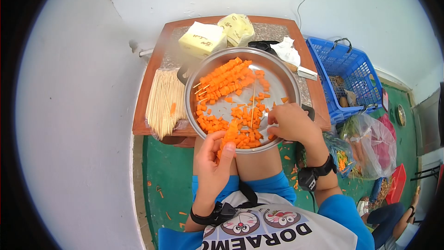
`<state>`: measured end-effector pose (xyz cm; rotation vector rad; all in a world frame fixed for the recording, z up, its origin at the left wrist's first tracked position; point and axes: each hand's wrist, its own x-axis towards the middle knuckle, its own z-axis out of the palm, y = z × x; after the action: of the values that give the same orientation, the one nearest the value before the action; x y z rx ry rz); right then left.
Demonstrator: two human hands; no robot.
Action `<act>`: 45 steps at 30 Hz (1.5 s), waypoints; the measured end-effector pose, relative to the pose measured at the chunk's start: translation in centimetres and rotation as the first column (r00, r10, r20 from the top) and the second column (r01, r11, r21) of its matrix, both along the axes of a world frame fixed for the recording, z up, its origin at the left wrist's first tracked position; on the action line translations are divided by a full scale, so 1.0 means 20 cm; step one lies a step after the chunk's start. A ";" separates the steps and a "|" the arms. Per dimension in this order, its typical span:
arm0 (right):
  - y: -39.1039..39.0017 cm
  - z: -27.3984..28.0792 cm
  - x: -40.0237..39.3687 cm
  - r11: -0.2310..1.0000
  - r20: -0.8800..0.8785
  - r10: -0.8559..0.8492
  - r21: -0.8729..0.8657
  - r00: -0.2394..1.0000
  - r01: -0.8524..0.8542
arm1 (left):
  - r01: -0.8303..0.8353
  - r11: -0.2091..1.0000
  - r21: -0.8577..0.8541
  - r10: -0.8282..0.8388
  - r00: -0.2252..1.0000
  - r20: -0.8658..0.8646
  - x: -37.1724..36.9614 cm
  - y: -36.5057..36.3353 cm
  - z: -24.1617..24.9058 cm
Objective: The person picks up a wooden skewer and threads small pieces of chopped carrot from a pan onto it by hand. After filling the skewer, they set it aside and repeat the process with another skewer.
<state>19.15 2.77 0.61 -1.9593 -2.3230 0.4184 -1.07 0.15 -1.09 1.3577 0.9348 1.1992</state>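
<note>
A wide metal pan (pixel 189 111) with dark handles holds cut carrot pieces (pixel 212 122) and several finished carrot skewers (pixel 226 76). At the pan's near rim, my left hand (pixel 213 157) is closed around a carrot skewer (pixel 231 132), which tilts up over the pieces. My right hand (pixel 296 122) reaches over the right rim with its fingers drawn together on a small carrot piece (pixel 271 136); the fingertips are partly hidden. A bare bamboo skewer (pixel 253 104) lies in the pan among the pieces.
Bamboo skewers (pixel 164 102) lie piled on the wooden table (pixel 141 115), left of the pan. Tissue packs (pixel 203 39) and a cleaver (pixel 306 72) sit behind it. A blue crate (pixel 344 74) and plastic bags (pixel 370 143) stand right; another person (pixel 393 222) sits lower right.
</note>
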 end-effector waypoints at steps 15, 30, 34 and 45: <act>0.07 -0.02 0.00 0.956 -0.095 0.031 -0.288 0.995 -0.057 | -0.018 0.999 -0.051 0.017 1.000 -0.014 -0.01 0.01 0.01; 0.07 -0.08 -0.04 0.981 -0.005 0.055 -0.188 0.998 -0.055 | -0.016 0.999 -0.050 0.014 0.999 -0.039 -0.01 0.01 0.01; 0.09 -0.06 -0.05 0.946 -0.120 0.055 -0.310 0.991 -0.090 | -0.005 0.999 -0.045 0.003 0.999 -0.039 -0.01 0.00 0.02; 0.04 0.01 -0.07 0.969 -0.635 -0.029 0.173 0.772 0.179 | 0.019 0.999 -0.031 -0.019 1.000 0.002 -0.01 0.00 0.00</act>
<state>17.82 3.65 0.78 -1.5147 -1.7346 0.6496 -1.29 0.19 -1.10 1.3380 0.9341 1.1668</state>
